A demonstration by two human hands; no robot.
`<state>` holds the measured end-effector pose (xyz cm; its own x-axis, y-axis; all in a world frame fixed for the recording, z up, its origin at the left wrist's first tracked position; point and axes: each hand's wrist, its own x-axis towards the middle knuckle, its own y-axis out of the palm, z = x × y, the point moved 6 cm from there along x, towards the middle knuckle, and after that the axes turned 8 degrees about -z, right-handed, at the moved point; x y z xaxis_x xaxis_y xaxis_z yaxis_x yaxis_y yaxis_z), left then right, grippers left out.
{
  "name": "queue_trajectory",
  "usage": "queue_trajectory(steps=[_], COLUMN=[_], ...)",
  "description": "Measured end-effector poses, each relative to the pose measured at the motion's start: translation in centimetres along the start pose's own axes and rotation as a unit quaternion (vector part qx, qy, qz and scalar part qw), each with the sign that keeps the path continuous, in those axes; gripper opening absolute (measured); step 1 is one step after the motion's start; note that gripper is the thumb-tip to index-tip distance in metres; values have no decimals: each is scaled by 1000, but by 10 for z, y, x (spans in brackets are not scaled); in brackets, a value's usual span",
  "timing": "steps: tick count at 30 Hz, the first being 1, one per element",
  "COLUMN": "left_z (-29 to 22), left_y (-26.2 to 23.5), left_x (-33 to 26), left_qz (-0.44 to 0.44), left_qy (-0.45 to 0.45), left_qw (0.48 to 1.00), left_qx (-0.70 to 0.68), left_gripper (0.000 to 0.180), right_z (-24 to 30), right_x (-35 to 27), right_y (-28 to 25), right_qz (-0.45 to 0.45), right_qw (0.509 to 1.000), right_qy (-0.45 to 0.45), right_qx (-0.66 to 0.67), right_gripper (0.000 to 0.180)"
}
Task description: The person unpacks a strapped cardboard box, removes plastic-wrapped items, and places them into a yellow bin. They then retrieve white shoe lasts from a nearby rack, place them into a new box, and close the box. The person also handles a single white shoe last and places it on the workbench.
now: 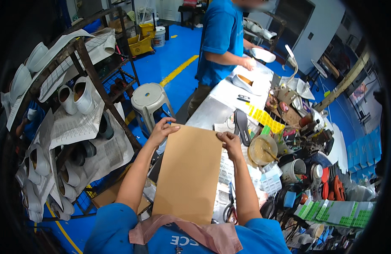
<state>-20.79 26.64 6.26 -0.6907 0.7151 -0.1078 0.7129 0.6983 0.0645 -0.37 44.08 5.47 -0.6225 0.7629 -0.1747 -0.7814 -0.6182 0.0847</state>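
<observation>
Left hand [160, 130] and right hand [230, 142] each grip a far corner of a brown card sheet [188, 173], held flat above the bench's [210, 112] near end. Bench surface is pale and cluttered: black sole [241, 124], yellow labels [265, 119], tub of glue [262, 149], scissors [229, 209]. Floor [178, 55] is blue with yellow lines. A rack [83, 59] of white shoes [83, 95] stands left, a white stool [148, 98] beside it. Another person [223, 42] in blue works at the bench's far end.
</observation>
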Motion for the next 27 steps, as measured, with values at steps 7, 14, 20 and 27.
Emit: queue_trajectory(steps=[7,14,20,27], left_z=[-12,-8,-13,20], left_y=[3,16,-3,-84], left_x=[-38,-151,-74,-158], left_qz=[-97,45,-28,-183], left_qy=[50,-1,-9,-60], left_qw=[994,999,997,977], left_qx=[-15,13,73,-91], left_gripper=[80,60,39,37], right_z=[22,-18,97,46], right_x=[-41,-151,-118,-162], right_y=[8,43,63,136], right_qz=[-106,1,-104,141], right_qw=[982,998,866,656], right_qy=[-144,-69,-346,-300], right_qx=[-55,-5,-346,-678], right_gripper=[63,66,67,75])
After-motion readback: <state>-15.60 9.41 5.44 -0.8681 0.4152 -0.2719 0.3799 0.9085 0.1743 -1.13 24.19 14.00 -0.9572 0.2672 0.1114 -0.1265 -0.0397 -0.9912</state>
